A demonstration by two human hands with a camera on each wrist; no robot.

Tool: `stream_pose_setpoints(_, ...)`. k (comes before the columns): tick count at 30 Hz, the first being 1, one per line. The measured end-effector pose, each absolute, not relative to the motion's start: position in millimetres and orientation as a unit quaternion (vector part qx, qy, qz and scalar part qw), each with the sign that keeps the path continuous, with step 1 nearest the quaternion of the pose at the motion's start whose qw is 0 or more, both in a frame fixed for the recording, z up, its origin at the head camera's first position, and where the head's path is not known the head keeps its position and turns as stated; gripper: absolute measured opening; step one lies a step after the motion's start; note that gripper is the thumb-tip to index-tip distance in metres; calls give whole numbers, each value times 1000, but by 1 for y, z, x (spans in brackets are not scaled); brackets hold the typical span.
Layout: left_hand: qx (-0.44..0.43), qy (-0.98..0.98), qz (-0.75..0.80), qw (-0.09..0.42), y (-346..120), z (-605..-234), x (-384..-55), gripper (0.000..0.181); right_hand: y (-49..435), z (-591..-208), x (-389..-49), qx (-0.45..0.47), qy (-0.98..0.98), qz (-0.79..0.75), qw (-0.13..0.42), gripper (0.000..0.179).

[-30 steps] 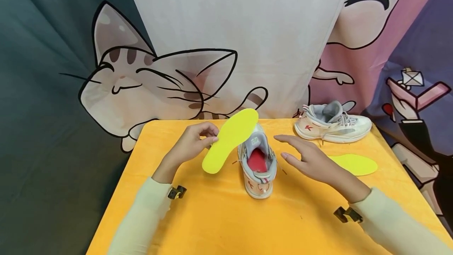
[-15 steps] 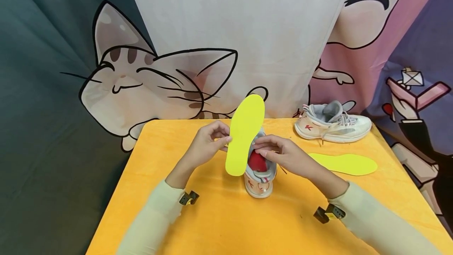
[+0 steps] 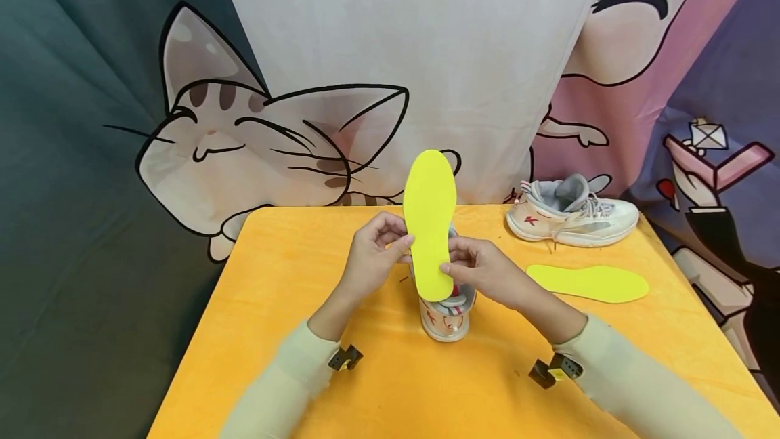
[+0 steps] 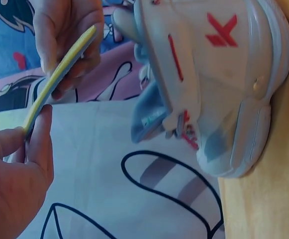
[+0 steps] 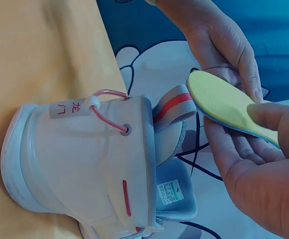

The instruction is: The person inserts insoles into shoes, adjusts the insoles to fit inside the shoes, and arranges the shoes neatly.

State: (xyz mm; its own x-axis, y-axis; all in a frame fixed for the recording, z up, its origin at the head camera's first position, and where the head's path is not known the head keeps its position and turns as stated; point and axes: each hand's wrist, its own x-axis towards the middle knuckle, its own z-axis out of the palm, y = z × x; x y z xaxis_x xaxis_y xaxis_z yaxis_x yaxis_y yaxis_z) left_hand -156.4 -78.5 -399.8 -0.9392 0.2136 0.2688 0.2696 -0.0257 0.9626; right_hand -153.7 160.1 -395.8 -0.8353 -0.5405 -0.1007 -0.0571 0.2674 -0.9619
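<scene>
A bright yellow insole (image 3: 430, 212) is held up over a white sneaker (image 3: 447, 326), its narrow heel end toward the person. My left hand (image 3: 379, 247) pinches the insole's left edge between thumb and fingers. On the opposite edge, nearer the heel, my right hand (image 3: 485, 268) pinches it too, thumb on top. The right wrist view shows the insole (image 5: 224, 102) with a blue underside, just above the sneaker's heel pull loop (image 5: 175, 108). In the left wrist view the sneaker (image 4: 224, 84) stands upright on the table. The insole hides most of the shoe's opening in the head view.
A second white sneaker (image 3: 573, 212) stands at the table's back right, toe pointing right. In front of it a second yellow insole (image 3: 588, 283) lies flat on the yellow-orange table (image 3: 390, 385). A printed cloth backdrop (image 3: 487, 53) rises behind the table's far edge.
My left hand has moved right, bringing the insole over the sneaker and turning it from slanted to nearly straight. The right hand has come in from the right and taken hold of the insole's right edge.
</scene>
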Motion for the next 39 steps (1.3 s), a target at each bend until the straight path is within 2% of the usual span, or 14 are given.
stream_pose_setpoints(8,-191,-687,-701,-9,-74,-403,-152,19,168,-399,-153,-194,784,-559,188,30)
stream_pose_setpoints(15,-185,-713,-675,-26,-83,-390,-164,32,177,-398,-150,-203,811,-521,174,18)
stream_pose_setpoints(21,-181,-712,-678,-21,-89,-374,-184,32,189,-398,-148,-228,801,-518,193,19)
stream_pose_setpoints(27,-176,-709,-681,-52,-85,-369,-198,35,196,-393,-146,-252,787,-518,222,23)
stream_pose_setpoints(32,-171,-712,-679,-62,-82,-368,-198,30,200,-392,-145,-271,779,-509,247,21)
stream_pose_setpoints(39,-170,-706,-685,-57,-78,-368,-192,27,211,-386,-149,-289,806,-460,235,16)
